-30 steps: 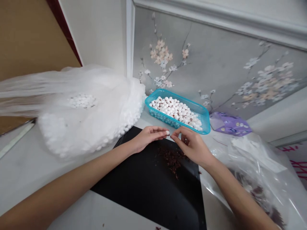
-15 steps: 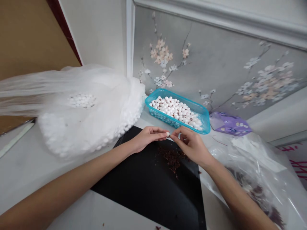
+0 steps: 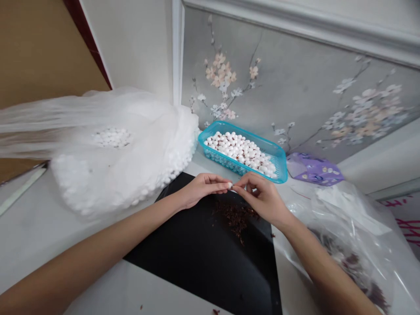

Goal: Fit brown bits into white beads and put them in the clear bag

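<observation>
Between the fingertips of my left hand is a small white ball, pinched between thumb and fingers. My right hand meets it from the other side, its thumb and index finger pressed together against the ball. Whatever those right fingertips grip is too small to make out. Under the hands lies a black sheet, with a loose pile of small dark-brown bits on it. Just beyond the hands stands a blue plastic basket with many white balls, brown bits showing among them.
At the left, a large white netting bundle bulges with white balls. A clear plastic bag with dark brown contents lies beside my right forearm. Behind it is a purple packet. A framed flower picture stands along the back.
Both hands stay in nearly the same place. The ball has turned slightly between the fingertips.
</observation>
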Action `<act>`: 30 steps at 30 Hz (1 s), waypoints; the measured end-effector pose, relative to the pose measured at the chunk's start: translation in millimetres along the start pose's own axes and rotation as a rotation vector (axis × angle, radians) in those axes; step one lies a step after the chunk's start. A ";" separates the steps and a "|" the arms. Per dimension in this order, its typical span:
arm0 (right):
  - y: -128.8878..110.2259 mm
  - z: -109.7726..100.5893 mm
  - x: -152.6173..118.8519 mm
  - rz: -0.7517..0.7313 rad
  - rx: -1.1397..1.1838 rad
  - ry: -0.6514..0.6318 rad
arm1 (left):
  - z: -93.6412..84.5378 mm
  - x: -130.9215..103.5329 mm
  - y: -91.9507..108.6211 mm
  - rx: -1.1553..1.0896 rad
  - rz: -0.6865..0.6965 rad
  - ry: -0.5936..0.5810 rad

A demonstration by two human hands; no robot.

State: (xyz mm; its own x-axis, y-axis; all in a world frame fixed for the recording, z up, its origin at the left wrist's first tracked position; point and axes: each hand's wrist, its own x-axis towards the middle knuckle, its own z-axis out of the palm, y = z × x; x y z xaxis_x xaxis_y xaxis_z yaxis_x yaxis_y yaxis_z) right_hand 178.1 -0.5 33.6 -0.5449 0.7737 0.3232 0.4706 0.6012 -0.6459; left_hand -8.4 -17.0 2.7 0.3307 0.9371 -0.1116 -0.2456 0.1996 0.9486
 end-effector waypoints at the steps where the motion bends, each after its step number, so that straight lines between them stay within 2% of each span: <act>1: 0.2 0.1 -0.1 0.004 0.005 -0.003 | -0.1 0.0 -0.1 0.005 0.003 -0.003; 23: 4.7 3.8 -1.3 0.002 0.016 -0.042 | -7.5 -1.3 -2.6 0.008 -0.005 -0.085; 30: 3.8 7.5 -1.6 0.024 -0.028 -0.047 | -3.1 0.8 -5.0 0.054 0.003 -0.028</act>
State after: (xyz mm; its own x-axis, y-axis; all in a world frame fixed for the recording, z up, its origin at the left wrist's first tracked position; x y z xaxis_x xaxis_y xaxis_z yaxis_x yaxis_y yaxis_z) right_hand 175.6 -1.0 25.4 -0.5644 0.7784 0.2747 0.5027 0.5881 -0.6336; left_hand -9.7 -16.4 -3.1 0.3560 0.9290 -0.1010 -0.1977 0.1804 0.9635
